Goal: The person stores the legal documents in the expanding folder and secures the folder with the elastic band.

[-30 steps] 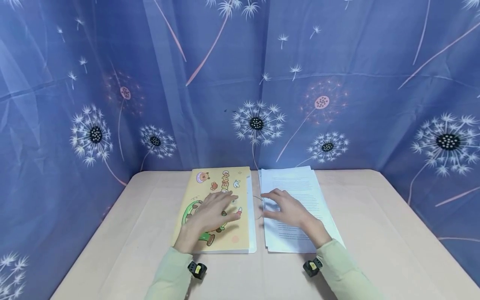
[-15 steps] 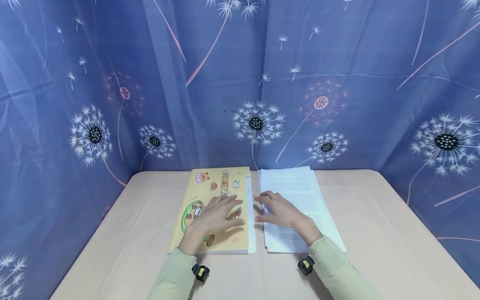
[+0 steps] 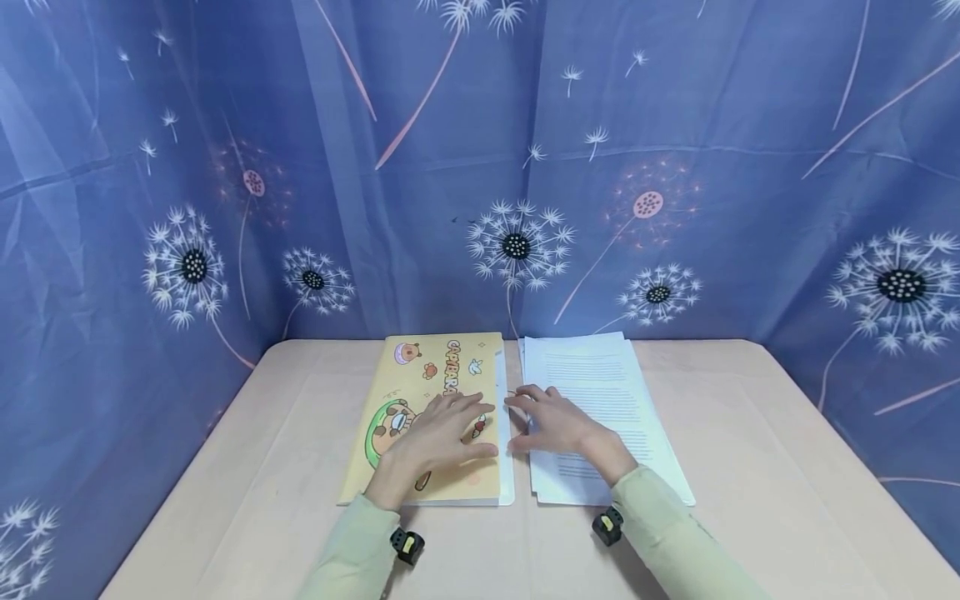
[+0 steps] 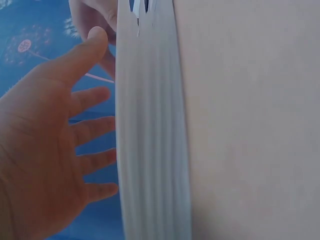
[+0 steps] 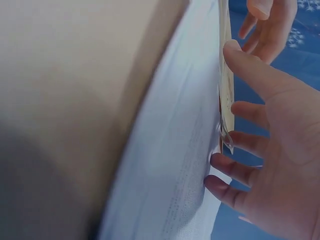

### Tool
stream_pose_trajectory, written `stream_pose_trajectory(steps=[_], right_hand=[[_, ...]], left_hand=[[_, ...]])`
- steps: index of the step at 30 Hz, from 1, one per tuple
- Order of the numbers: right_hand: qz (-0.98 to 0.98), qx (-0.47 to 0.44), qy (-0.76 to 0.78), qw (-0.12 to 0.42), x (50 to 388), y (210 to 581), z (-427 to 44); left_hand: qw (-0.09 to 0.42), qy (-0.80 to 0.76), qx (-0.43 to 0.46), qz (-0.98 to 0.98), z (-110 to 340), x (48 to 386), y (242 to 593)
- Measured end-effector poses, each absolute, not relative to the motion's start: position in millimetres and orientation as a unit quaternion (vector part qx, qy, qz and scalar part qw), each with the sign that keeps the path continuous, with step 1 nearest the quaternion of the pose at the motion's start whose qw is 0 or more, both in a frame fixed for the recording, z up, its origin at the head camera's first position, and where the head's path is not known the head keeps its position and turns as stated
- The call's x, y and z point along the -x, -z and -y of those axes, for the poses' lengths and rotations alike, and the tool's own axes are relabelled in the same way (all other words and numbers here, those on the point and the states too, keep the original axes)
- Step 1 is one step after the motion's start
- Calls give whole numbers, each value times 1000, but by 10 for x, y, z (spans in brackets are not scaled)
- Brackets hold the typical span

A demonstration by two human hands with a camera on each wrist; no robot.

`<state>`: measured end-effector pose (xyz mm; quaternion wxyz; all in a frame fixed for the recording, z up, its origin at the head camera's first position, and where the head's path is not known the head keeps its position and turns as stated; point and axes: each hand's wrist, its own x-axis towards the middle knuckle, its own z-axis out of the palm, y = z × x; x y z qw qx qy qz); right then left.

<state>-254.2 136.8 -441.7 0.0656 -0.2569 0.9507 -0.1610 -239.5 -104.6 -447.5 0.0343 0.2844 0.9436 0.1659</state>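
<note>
A yellow folder (image 3: 412, 383) with cartoon capybaras lies on the left of the table. My left hand (image 3: 442, 435) is over its right half, fingers spread and holding nothing. In the left wrist view the folder's layered pale edge (image 4: 152, 130) stands beside the fingers. To the right lies a stack of printed papers (image 3: 596, 371), slightly uneven at its edges. Above its left side is my right hand (image 3: 562, 427), fingers apart, tips over the gap by the folder. A thin curved wire-like piece (image 5: 226, 134) shows near those fingertips; its kind is unclear. Whether either hand touches anything, I cannot tell.
Folder and papers lie side by side on a pale pink table (image 3: 285, 433), a narrow gap between them. A blue curtain (image 3: 420, 250) with dandelion prints hangs behind and along both sides. Each wrist bears a small black camera (image 3: 407, 546).
My right hand has shifted left, from over the papers toward the gap. The left hand has moved slightly right and nearer to me. Folder and papers have stayed in place.
</note>
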Motion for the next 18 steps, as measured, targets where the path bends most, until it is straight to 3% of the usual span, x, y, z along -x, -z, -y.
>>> stream_pose_trajectory(steps=[18], right_hand=[[-960, 231, 135, 88, 2521, 4431, -1294]], left_hand=[[44, -160, -285, -944, 1057, 2453, 4452]])
